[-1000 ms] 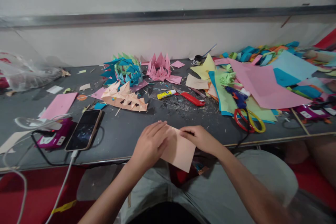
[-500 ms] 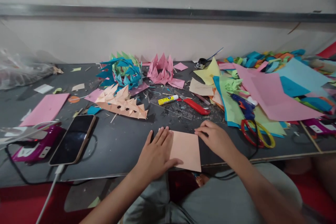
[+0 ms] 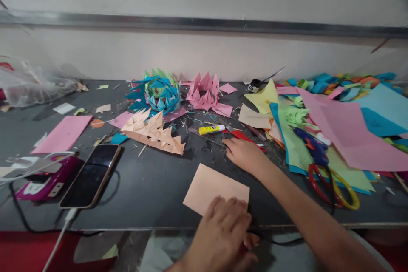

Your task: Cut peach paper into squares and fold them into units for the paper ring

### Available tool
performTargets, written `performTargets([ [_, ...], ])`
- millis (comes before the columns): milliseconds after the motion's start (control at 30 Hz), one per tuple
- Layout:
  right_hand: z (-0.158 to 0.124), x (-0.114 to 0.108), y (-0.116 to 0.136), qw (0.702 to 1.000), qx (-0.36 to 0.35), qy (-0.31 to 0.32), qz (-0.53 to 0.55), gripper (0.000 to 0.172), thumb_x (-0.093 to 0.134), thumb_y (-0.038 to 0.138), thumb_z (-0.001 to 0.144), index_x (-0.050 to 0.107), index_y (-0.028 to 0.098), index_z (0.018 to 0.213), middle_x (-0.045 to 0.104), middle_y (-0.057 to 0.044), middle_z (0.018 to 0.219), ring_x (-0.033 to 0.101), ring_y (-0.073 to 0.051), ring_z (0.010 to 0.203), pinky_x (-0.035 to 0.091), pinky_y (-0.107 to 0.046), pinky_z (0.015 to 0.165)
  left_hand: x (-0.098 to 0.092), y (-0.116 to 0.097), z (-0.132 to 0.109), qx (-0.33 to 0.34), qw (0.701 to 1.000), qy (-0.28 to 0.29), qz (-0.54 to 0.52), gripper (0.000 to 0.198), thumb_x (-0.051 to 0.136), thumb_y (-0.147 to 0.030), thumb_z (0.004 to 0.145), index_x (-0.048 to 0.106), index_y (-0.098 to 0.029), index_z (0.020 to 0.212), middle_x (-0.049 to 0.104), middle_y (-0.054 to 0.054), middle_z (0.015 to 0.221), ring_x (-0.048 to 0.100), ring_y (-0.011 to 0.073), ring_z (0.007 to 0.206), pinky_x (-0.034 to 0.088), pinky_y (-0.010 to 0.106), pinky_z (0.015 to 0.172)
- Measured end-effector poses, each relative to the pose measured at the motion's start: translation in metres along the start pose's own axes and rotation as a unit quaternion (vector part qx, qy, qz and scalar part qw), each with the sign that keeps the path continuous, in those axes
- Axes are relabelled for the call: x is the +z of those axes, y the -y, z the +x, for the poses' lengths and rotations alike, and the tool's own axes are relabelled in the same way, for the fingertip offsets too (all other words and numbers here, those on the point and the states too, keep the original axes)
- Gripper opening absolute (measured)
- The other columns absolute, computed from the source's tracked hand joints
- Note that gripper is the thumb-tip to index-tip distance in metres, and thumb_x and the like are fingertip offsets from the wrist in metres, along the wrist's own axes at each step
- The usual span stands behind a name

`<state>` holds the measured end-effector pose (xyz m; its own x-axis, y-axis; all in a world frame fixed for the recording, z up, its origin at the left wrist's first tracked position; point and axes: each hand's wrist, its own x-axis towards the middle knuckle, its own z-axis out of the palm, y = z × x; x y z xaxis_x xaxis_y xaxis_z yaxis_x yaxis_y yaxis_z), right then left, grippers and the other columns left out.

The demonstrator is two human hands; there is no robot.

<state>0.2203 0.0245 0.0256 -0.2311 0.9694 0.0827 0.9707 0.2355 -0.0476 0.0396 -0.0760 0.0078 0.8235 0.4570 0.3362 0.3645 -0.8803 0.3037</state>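
Note:
A peach paper sheet (image 3: pixel 213 185) lies flat at the near edge of the dark table (image 3: pixel 149 187). My left hand (image 3: pixel 223 229) rests on the sheet's near edge with the fingers stretched flat, pressing it down. My right hand (image 3: pixel 246 155) is further back, knuckles up, its fingers curled over a red utility knife (image 3: pixel 239 135); only the knife's ends show past the hand. A yellow glue stick (image 3: pixel 212 129) lies just left of that hand.
Folded paper pieces stand behind: peach (image 3: pixel 154 131), blue-green (image 3: pixel 157 91) and pink (image 3: pixel 205 91). A phone (image 3: pixel 91 174) on a cable and a purple device (image 3: pixel 47 180) lie left. Scissors (image 3: pixel 334 182), a blue glue gun (image 3: pixel 310 144) and loose coloured sheets (image 3: pixel 347 131) crowd the right.
My right hand left the sheet and reached back onto the red knife. My left hand slid to the sheet's near edge. The sheet now lies further onto the table.

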Motion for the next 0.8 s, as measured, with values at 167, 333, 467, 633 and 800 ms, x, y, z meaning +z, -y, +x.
performTargets([
  [167, -0.007, -0.010, -0.011, 1.000, 0.017, -0.026, -0.003, 0.026, 0.047, 0.009, 0.075, 0.062, 0.017, 0.095, 0.069, -0.008, 0.088, 0.066, -0.021, 0.076, 0.049, -0.027, 0.060, 0.026, -0.003, 0.000, 0.022, 0.998, -0.055, -0.004, 0.022, 0.040, -0.027, 0.091, 0.059, -0.018, 0.097, 0.066, 0.001, 0.105, 0.057, 0.0151, 0.100, 0.040, 0.029, 0.091],
  [333, -0.044, -0.010, -0.035, 0.978, 0.005, -0.184, 0.100, 0.023, 0.044, 0.013, 0.079, 0.061, 0.019, 0.093, 0.070, -0.005, 0.089, 0.066, -0.018, 0.078, 0.052, -0.029, 0.069, 0.002, 0.019, -0.011, 0.031, 0.990, -0.080, -0.116, 0.014, 0.046, -0.023, 0.087, 0.060, -0.021, 0.087, 0.070, -0.003, 0.091, 0.059, 0.0128, 0.096, 0.028, 0.031, 0.104],
  [467, -0.083, 0.003, -0.040, 0.962, -0.123, -0.226, 0.092, 0.030, 0.043, 0.008, 0.083, 0.059, 0.021, 0.105, 0.069, -0.004, 0.098, 0.064, -0.015, 0.091, 0.050, -0.031, 0.082, -0.027, 0.032, -0.025, 0.004, 0.983, -0.021, -0.184, 0.024, 0.046, -0.002, 0.075, 0.058, -0.023, 0.074, 0.069, -0.007, 0.087, 0.055, 0.0123, 0.106, 0.007, 0.041, 0.112],
  [633, -0.107, 0.017, -0.027, 0.963, -0.171, -0.206, 0.027, 0.036, 0.038, 0.002, 0.083, 0.061, 0.019, 0.106, 0.068, -0.004, 0.103, 0.063, -0.014, 0.094, 0.049, -0.030, 0.082, -0.048, 0.043, -0.032, -0.002, 0.964, 0.088, -0.250, 0.028, 0.038, 0.003, 0.062, 0.052, -0.021, 0.067, 0.067, -0.007, 0.076, 0.056, 0.0121, 0.104, 0.006, 0.044, 0.112],
  [800, -0.105, 0.023, -0.015, 0.967, -0.162, -0.197, 0.021, 0.032, 0.041, 0.005, 0.084, 0.065, 0.019, 0.100, 0.069, -0.004, 0.100, 0.064, -0.015, 0.090, 0.050, -0.028, 0.078, -0.047, 0.040, -0.029, -0.008, 0.975, 0.058, -0.214, 0.025, 0.045, -0.011, 0.066, 0.056, -0.021, 0.086, 0.067, -0.004, 0.080, 0.060, 0.0145, 0.087, 0.011, 0.047, 0.110],
])
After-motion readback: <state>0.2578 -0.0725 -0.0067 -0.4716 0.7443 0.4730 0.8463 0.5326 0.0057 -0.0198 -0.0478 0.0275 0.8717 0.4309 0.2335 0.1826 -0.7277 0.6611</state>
